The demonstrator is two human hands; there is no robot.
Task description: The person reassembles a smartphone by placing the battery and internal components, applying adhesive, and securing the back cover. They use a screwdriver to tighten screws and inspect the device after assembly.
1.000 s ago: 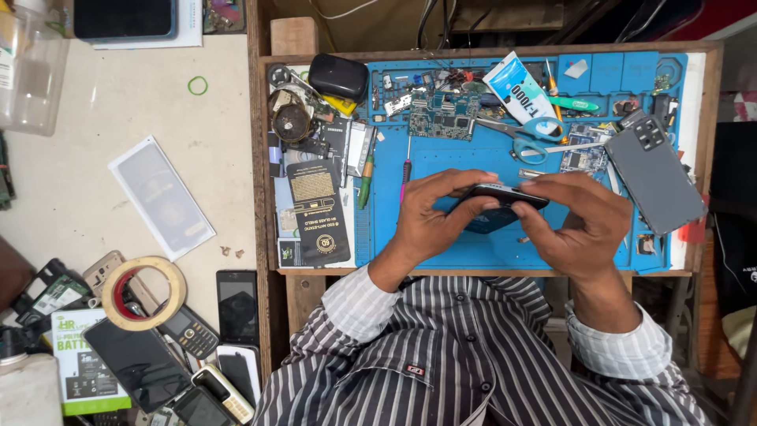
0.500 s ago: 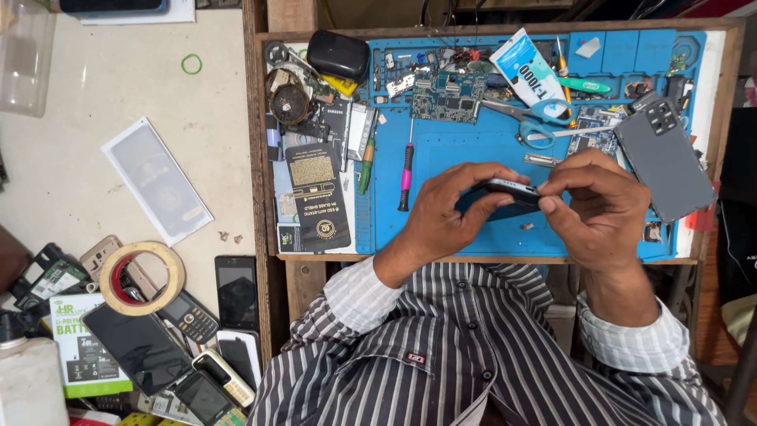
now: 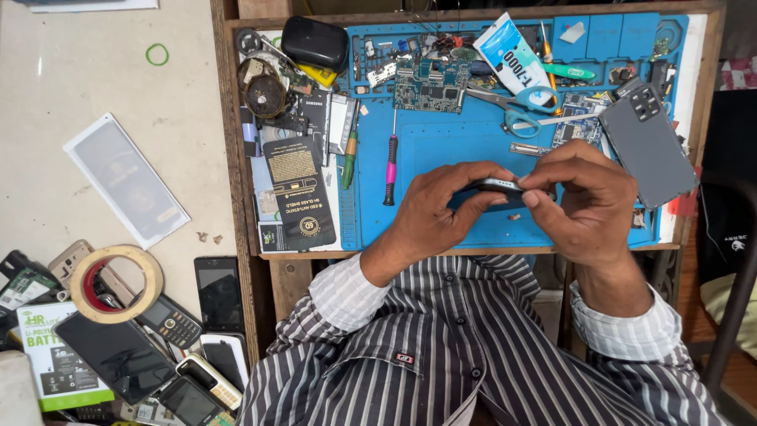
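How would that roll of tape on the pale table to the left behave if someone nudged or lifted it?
The roll of tape lies flat on its side, so a nudge would probably slide it rather than roll it. It is a hollow ring, so likely light for its size and fairly stiff. It rests partly on the old phones, so it may rock or shift them when pushed.

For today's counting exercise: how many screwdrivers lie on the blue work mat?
2: a pink-handled screwdriver left of the left hand, and a green-handled screwdriver at the mat's left edge. Clutter may hide others.
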